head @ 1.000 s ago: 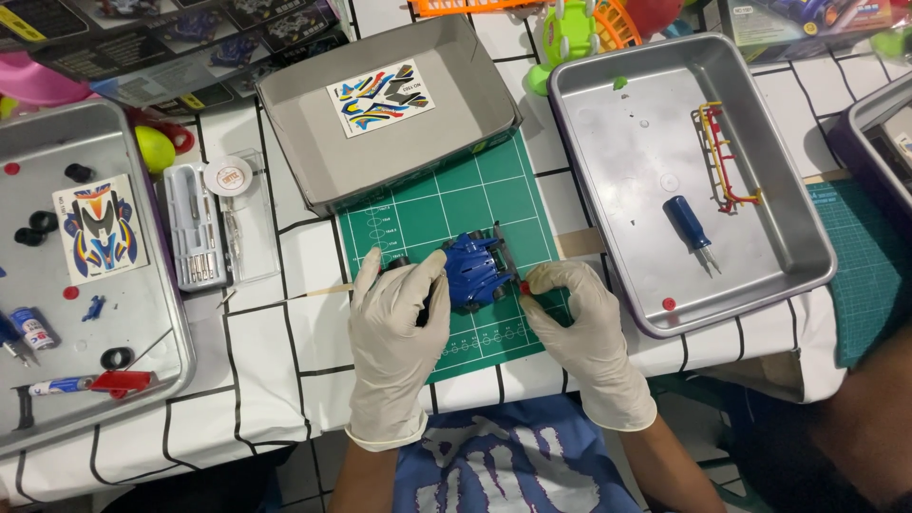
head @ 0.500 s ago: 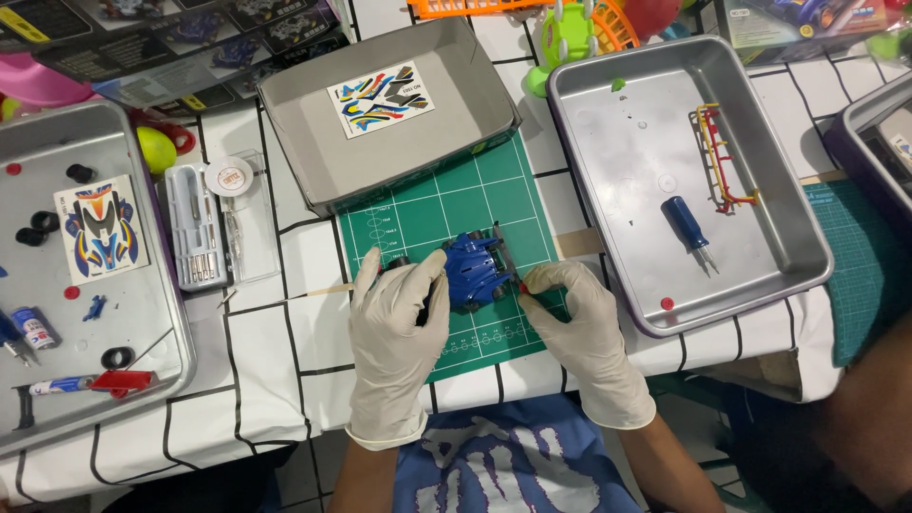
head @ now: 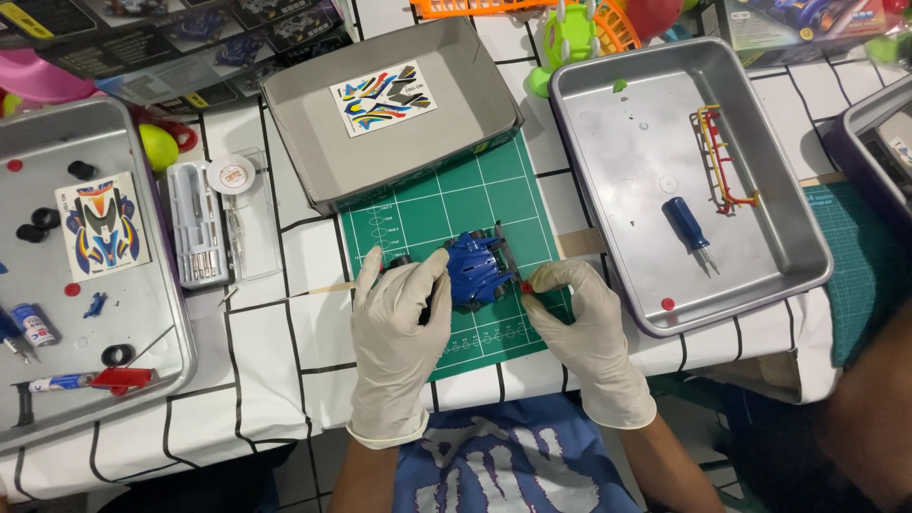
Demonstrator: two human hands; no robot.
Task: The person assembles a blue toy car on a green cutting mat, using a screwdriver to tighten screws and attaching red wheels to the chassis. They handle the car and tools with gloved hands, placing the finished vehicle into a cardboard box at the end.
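Fitting stage, by the look: left hand (head: 397,318) clamps blue toy car (head: 478,269) at mat (head: 437,204) centre; right hand (head: 581,318) pinches small red part (head: 526,286) against it. Next calls for steady alignment.

Scene is evenly and brightly lit from overhead; only short, soft shadows are cast. Mild glare is seen on the right metal tray (head: 608,285) and faint sheen on the white gloves. Focus is held sharp centrally; slight softness and wide-angle bending are noted toward the edges.
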